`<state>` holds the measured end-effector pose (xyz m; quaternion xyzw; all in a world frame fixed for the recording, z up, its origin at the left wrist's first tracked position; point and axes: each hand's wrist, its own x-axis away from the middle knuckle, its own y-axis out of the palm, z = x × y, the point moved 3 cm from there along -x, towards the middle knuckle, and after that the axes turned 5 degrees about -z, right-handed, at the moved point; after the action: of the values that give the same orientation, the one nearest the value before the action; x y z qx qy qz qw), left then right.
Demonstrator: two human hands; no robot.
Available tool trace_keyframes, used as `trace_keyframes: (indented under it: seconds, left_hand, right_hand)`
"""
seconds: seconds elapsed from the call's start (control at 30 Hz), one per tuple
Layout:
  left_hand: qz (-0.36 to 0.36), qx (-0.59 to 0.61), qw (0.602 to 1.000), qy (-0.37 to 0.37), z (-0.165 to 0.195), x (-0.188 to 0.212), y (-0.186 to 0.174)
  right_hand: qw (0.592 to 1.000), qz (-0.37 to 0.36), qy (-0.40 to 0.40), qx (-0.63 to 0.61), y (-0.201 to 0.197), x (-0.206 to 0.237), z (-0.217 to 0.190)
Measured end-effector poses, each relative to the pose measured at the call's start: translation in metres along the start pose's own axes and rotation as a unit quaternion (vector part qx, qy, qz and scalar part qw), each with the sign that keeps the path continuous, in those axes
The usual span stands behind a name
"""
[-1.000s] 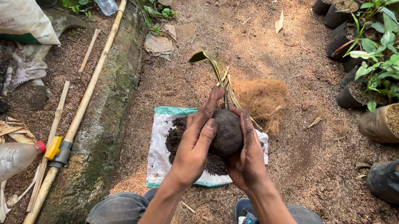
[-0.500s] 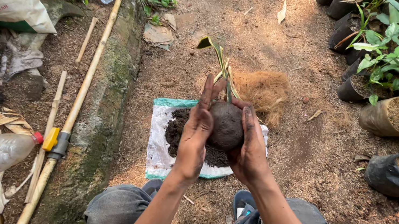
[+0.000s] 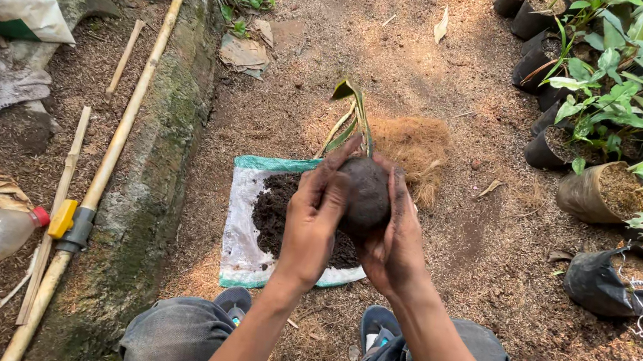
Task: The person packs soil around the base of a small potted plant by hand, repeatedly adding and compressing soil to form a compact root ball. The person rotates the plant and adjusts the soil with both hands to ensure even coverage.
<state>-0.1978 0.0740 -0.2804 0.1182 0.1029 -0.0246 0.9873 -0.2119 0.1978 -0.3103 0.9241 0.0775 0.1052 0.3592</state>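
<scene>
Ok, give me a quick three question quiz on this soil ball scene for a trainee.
1. True or false: both hands cup the soil ball.
2. What lies under the loose soil pile? A) a metal tray B) a white plastic sack C) a wooden board
3. What sticks out of the ball's top?

Key:
1. True: left hand and right hand press its sides.
2. B, the white plastic sack.
3. A small plant's leaves.
</scene>
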Motion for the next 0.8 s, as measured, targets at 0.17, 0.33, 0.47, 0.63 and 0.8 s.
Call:
trace_keyframes:
  seconds: [0.17, 0.33, 0.47, 0.63, 0.8]
  left_hand:
    - [0.075, 0.139, 0.985, -0.075, 0.0, 0.0, -0.002]
    - [0.083, 0.292, 0.951, -0.05, -0.005, 0.001, -0.009]
    - [0.127, 0.348, 0.927, -0.061, -0.021, 0.006, -0.018]
    - [0.117, 0.267, 0.957, -0.011, -0.036, 0.012, -0.022]
    - [0.054, 0.174, 0.983, -0.001, -0.039, 0.011, -0.008]
  right_hand:
    - [0.909, -0.025, -0.226, 0.349, 0.014, 0.011, 0.005]
    - [0.806, -0.136, -0.326, 0.475, 0.03, 0.024, 0.009]
    - [0.786, -0.133, -0.31, 0.518, 0.032, 0.026, 0.0]
    - [0.819, -0.117, -0.34, 0.447, 0.04, 0.029, -0.004]
    - [0.846, -0.102, -0.284, 0.44, 0.042, 0.027, -0.01]
